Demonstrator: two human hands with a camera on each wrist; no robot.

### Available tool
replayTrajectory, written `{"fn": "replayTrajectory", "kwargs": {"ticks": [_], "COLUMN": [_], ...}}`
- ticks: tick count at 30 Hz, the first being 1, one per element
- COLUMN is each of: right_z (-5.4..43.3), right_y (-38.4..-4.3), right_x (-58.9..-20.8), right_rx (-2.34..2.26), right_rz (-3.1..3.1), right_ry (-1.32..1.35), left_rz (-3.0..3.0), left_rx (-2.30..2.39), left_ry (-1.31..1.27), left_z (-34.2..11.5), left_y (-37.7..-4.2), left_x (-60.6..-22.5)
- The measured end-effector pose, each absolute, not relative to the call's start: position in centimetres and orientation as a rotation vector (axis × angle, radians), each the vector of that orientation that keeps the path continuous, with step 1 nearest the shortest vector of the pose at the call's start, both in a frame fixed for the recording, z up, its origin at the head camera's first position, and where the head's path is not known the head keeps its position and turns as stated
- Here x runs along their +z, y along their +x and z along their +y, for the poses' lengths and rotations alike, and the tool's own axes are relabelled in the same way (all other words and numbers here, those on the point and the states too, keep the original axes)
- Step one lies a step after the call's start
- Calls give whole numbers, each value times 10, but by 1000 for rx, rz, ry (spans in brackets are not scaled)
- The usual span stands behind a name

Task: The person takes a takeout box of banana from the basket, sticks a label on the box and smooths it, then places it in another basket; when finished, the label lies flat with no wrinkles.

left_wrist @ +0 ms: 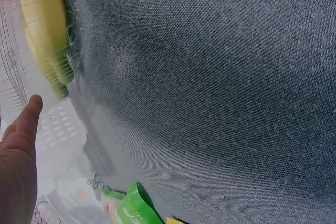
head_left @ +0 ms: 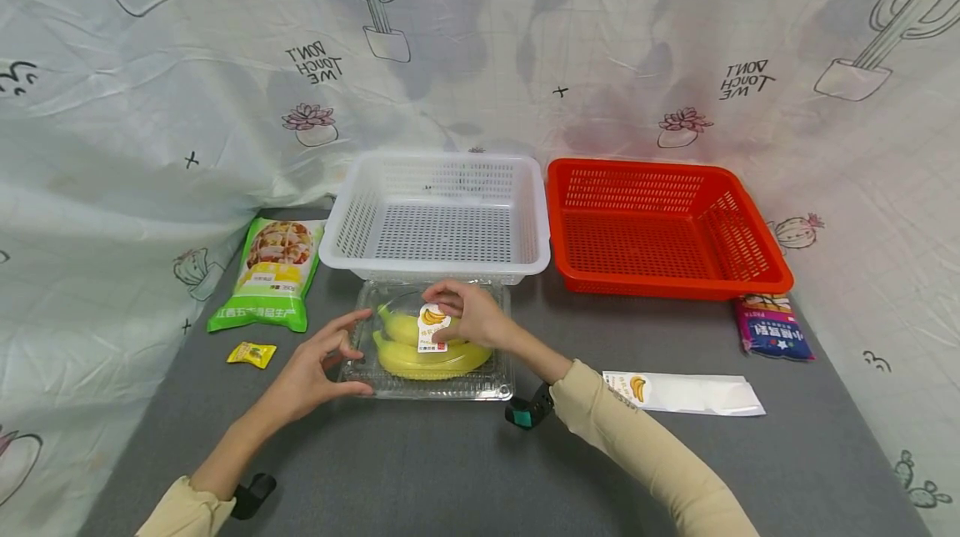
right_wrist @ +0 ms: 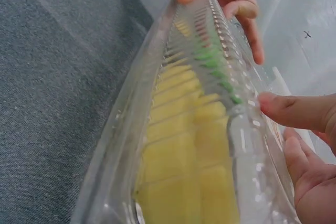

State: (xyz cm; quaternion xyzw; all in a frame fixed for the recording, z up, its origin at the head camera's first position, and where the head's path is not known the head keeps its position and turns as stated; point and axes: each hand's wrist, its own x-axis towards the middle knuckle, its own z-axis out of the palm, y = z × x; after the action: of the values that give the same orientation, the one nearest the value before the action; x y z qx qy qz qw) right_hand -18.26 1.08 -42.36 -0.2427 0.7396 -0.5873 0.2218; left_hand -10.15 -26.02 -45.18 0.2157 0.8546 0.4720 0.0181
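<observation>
A clear plastic clamshell box with yellow bananas inside sits in front of the white basket. My left hand holds its left end, thumb at the front corner and fingers farther back along the side. Over the lid, my right hand pinches a white banana label, thumb across its lower part and fingertips at its top edge. The right wrist view shows that thumb right at the lid, above the bananas. In the left wrist view, one left fingertip is beside the box wall.
Behind the box are a white basket and a red basket. A green food bag and a small yellow packet lie left. To the right lie a label strip and a purple-blue packet.
</observation>
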Motion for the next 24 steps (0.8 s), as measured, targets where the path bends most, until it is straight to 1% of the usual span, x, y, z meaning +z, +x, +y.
{"fn": "replayTrajectory", "kwargs": {"ticks": [6,12,18,24], "right_z": [24,60,114,182], "right_y": [-188,-200,-212,-219], "right_x": [-425,-419,-405,-400], "right_rx": [-1818,-2106,-2207,-2141], "right_rz": [1979,1953,2147,2394], "right_ry": [-746,-756,-669,-573], "left_rz": [2672,2657,2651,2644], "left_rx": [1470,1479,1490,1504], "left_ry": [727,669,679,690], "left_z": [-260,-260,-260,-259], "left_y": [-101,-99,-99,-99], "left_x": [-455,-455,-455,-456]}}
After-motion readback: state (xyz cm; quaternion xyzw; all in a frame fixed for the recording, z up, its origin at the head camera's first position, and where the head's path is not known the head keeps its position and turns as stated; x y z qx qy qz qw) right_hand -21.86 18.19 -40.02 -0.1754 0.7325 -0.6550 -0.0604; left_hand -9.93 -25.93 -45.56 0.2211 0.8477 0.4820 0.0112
